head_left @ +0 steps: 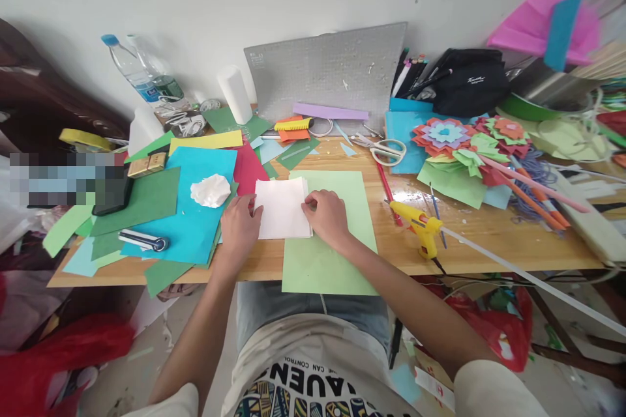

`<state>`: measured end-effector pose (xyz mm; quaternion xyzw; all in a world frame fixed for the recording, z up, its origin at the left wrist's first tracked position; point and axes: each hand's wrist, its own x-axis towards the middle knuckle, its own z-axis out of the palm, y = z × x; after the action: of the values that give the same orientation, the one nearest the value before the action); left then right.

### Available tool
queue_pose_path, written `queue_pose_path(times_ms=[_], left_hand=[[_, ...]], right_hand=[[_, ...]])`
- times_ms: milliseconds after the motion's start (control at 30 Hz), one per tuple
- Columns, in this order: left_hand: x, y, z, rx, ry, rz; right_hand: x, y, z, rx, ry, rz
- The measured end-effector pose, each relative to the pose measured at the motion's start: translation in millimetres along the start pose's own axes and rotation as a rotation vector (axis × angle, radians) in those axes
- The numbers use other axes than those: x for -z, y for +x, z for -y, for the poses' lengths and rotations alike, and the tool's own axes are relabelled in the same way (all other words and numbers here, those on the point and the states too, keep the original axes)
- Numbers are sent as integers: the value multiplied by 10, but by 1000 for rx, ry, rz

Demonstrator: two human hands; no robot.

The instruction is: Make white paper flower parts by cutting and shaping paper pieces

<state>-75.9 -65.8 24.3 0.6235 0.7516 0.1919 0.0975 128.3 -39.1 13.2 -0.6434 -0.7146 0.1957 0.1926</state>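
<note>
A small stack of white paper [282, 210] lies at the middle of the desk, its right side over a light green sheet [327, 267]. My left hand [239, 225] grips the stack's left edge, fingers curled and thumb on the paper. At the right edge, my right hand [328, 216] pinches the paper between thumb and fingers. Left of my left hand, a crumpled white paper [210, 191] sits on a blue sheet [195, 234]. A stapler [143, 240] rests near that sheet's lower left corner.
To the right lie a yellow glue gun [419, 223], scissors [386, 151], a red pencil [390, 195] and paper flowers [445, 135]. A grey cutting mat [327, 71] leans on the wall. Bottles [130, 68] stand back left, beside a white cylinder [235, 94].
</note>
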Motion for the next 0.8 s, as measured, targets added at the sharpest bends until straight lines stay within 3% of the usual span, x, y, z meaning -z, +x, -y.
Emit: queue_pose_path(times_ms=[267, 367, 500, 567, 700, 800], left_hand=[[-82, -135, -36, -117, -2, -77], [-123, -157, -18, -147, -25, -91], [-76, -205, -105, -164, -42, -196], [-19, -221, -194, -127, -155, -145], [67, -171, -334, -8, -434, 148], [63, -85, -323, 73, -468, 104]], right_hand=[[70, 11, 124, -122, 39, 54], [60, -16, 165, -49, 120, 15], [13, -90, 228, 96, 184, -31], [-5, -121, 273, 113, 197, -51], [-11, -200, 381, 200, 285, -65], [-8, -268, 411, 344, 449, 42]])
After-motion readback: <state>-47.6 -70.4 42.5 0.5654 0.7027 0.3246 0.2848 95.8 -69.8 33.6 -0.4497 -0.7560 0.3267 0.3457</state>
